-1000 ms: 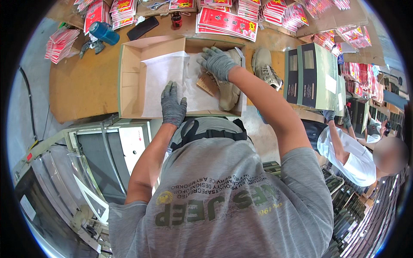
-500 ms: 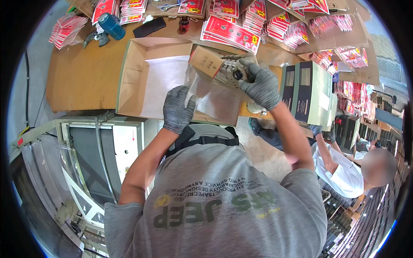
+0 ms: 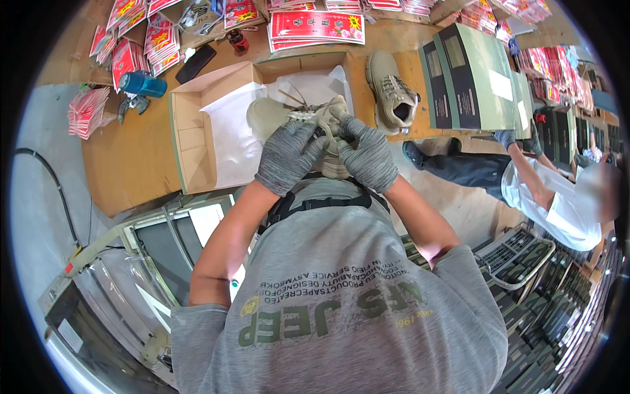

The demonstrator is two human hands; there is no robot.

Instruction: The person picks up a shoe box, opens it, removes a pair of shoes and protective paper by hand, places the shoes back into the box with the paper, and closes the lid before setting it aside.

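Observation:
Over an open shoe box point(image 3: 191, 141), a beige lace-up shoe point(image 3: 265, 117) is held in front of my body. My left hand point(image 3: 289, 156), in a grey knitted glove, has its fingers closed on the shoe's near side. From the right, my gloved right hand point(image 3: 369, 152) grips the same shoe around its laces and opening. The fingertips are partly hidden by the shoe and laces. White tissue paper point(image 3: 226, 154) lines the box beneath. A matching shoe point(image 3: 387, 77) rests on the table, right of the box.
Dark-and-green shoe boxes point(image 3: 482, 75) stand at the table's right. Red printed packs point(image 3: 315, 27) lie along the back, near a small dark bottle point(image 3: 237, 42), a phone point(image 3: 195, 63) and a blue bottle point(image 3: 143, 84). A co-worker point(image 3: 535, 187) works at the right.
Both hands are now together on a shoe over the box; before, my right hand held a shoe with a brown card. A shoe now sits on the table at right. The view has shifted.

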